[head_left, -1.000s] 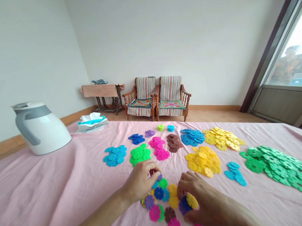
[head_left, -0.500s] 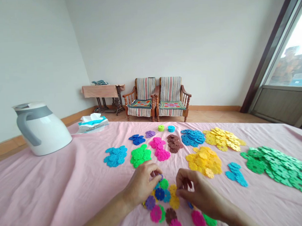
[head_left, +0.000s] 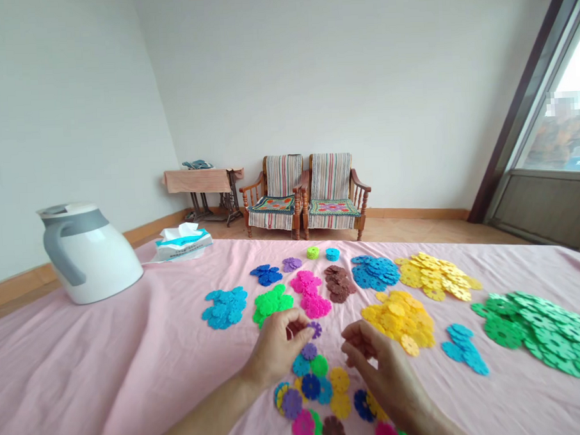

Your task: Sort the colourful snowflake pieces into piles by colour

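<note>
My left hand pinches a purple notched plastic disc between thumb and fingertips, its edge turned out to the right. Just under those fingers lies another purple disc. To the right, my right hand hovers with thumb and forefinger slightly apart, and nothing shows between them. Mixed discs are spread below both hands: a green disc, a dark blue disc, yellow discs, a pink disc and a brown disc. My right wrist partly covers some of them.
Discs sorted by colour lie beyond my hands: yellow, green, blue, pink, brown. A white jug and a tissue box stand left on the pink cloth. Two chairs stand behind.
The purple disc in my left hand shows more clearly now. My right hand has drawn slightly right, its fingertips a little apart. The whole view has shifted a little.
</note>
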Demonstrator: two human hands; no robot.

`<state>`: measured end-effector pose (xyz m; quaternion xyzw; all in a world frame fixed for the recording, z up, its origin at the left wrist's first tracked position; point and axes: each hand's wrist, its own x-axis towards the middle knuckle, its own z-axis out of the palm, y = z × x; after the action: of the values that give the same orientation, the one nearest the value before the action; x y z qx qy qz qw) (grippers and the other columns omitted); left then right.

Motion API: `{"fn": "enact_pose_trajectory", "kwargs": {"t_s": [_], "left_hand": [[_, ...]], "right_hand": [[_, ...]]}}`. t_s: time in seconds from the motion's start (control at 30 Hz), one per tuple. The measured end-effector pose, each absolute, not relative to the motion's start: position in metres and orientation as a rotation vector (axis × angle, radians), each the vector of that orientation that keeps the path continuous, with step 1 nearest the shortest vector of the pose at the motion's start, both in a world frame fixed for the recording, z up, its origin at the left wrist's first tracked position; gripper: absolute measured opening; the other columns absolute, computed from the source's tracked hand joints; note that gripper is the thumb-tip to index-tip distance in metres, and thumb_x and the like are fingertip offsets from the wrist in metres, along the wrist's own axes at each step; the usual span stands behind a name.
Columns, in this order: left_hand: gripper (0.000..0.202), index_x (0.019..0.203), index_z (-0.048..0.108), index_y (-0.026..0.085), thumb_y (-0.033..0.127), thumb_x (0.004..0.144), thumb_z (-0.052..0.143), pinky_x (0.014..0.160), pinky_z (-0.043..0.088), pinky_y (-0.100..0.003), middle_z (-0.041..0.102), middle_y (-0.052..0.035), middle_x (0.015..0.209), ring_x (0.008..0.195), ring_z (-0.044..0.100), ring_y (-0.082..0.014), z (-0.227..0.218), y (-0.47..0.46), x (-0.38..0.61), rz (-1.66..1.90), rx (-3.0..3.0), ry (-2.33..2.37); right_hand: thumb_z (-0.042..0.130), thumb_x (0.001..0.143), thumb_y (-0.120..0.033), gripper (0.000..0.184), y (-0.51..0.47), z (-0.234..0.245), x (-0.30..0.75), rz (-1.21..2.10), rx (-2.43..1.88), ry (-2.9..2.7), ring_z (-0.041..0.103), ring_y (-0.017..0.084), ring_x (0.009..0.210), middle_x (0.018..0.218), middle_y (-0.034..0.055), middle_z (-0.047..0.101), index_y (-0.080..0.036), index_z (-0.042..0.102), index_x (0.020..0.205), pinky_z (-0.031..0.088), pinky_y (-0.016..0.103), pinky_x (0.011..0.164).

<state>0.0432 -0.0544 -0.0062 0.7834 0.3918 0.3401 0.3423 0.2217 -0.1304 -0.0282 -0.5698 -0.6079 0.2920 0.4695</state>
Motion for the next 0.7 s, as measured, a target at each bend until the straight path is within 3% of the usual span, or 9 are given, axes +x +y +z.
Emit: {"fn": "enact_pose_trajectory", "kwargs": {"t_s": [0.23, 0.37, 0.53, 0.7], "left_hand": [[0.006, 0.077, 0.062, 0.015, 0.014, 0.072, 0.058, 0.063, 0.042, -0.022, 0.064, -0.001, 0.069, 0.067, 0.059, -0.0142, 0.0, 0.053, 0.042, 0.99, 2.025, 1.467], [0.006, 0.07, 0.062, 0.017, 0.012, 0.067, 0.061, 0.065, 0.041, -0.025, 0.063, -0.0018, 0.065, 0.069, 0.06, -0.0175, -0.006, 0.096, 0.059, 1.003, 2.005, 1.622], [0.006, 0.065, 0.06, 0.017, 0.012, 0.068, 0.061, 0.066, 0.041, -0.03, 0.064, -0.0066, 0.068, 0.072, 0.06, -0.0225, -0.011, 0.118, 0.075, 0.991, 2.0, 1.699], [0.012, 0.076, 0.063, 0.016, 0.011, 0.074, 0.052, 0.074, 0.041, -0.032, 0.066, -0.0091, 0.082, 0.08, 0.059, -0.0225, 0.001, 0.109, 0.068, 0.977, 2.111, 1.582]], "right_hand": [[0.045, 0.082, -0.037, 0.021, -0.123, -0.043, 0.229, 0.603, -1.53, -1.459, 0.054, 0.013, 0.056, 0.063, -0.0012, 0.057, -0.02, 0.056, 0.085, 0.041, 0.022, 0.052], [0.043, 0.083, -0.041, 0.024, -0.119, -0.057, 0.229, 0.566, -1.545, -1.462, 0.053, 0.013, 0.055, 0.06, -0.002, 0.053, -0.021, 0.056, 0.086, 0.04, 0.022, 0.051], [0.042, 0.082, -0.045, 0.025, -0.113, -0.078, 0.229, 0.595, -1.502, -1.432, 0.05, 0.012, 0.05, 0.06, -0.0033, 0.049, -0.023, 0.055, 0.084, 0.037, 0.021, 0.047], [0.041, 0.083, -0.04, 0.021, -0.114, -0.08, 0.229, 0.548, -1.508, -1.487, 0.053, 0.012, 0.055, 0.062, -0.0023, 0.052, -0.023, 0.053, 0.083, 0.037, 0.021, 0.051]]}}
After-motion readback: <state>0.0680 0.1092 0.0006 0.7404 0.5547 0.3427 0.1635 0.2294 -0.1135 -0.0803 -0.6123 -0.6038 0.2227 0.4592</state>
